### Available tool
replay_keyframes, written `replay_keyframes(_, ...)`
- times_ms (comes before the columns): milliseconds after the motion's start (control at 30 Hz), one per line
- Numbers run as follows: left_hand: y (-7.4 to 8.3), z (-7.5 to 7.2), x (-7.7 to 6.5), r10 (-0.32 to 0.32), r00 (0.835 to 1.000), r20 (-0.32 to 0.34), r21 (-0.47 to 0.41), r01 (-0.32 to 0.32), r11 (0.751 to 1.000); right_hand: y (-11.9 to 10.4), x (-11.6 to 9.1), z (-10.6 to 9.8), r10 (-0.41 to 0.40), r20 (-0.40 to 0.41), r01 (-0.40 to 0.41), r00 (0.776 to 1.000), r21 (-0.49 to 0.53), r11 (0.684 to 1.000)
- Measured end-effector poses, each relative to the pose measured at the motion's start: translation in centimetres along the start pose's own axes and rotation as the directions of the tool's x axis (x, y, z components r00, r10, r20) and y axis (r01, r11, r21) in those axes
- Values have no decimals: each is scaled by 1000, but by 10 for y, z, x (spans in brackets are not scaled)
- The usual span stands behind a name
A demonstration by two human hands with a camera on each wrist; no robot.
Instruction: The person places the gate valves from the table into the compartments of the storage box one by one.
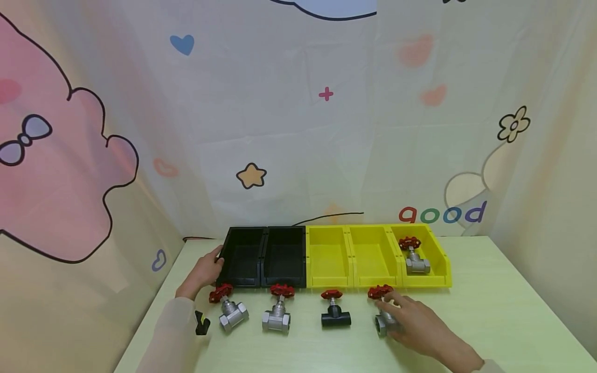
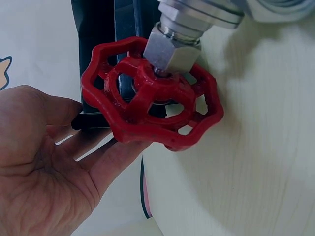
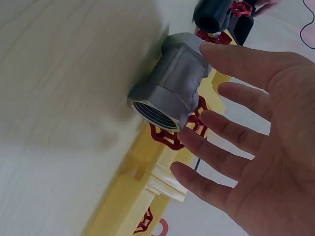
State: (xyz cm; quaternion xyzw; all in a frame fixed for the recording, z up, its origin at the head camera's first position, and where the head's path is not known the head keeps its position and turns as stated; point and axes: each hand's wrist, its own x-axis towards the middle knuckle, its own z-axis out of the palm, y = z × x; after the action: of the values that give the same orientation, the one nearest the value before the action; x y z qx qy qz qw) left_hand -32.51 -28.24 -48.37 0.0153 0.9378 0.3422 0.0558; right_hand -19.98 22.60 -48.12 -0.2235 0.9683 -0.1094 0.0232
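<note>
At the left end of the bin row, my left hand point(image 1: 205, 270) grips the side rim of the outermost black bin point(image 2: 91, 121) between thumb and fingers. A silver gate valve with a red handwheel point(image 2: 152, 101) lies just below that hand on the table. My right hand point(image 1: 418, 324) is over another silver valve point(image 1: 381, 325), its fingers spread and lightly bent. In the right wrist view the fingertips lie beside or against this valve's threaded body point(image 3: 172, 81), not wrapped round it; contact is hard to tell.
Another silver valve point(image 1: 276, 317) and a black-bodied valve point(image 1: 336, 317) lie between the hands. Behind them stand a second black bin point(image 1: 284, 259) and yellow bins point(image 1: 329, 282); the rightmost yellow bin point(image 1: 440, 259) holds a silver valve point(image 1: 416, 263). A printed curtain point(image 1: 298, 129) hangs behind the table.
</note>
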Motion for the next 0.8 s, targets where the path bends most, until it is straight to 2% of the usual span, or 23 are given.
replay_keyframes(200,2,0,-1,-14,1000,-2,5,14,1000,0,1,6,-25,-2,25,1000,-13,1000)
replay_keyframes(500,4,0,-2,-23,1000,-4,12,24,1000,0,3,13,-3,30,3,1000,-16,1000)
replay_keyframes(800,3,-1,-3,-16,1000,-3,11,16,1000,3,5,18,-69,11,69,998,-14,998)
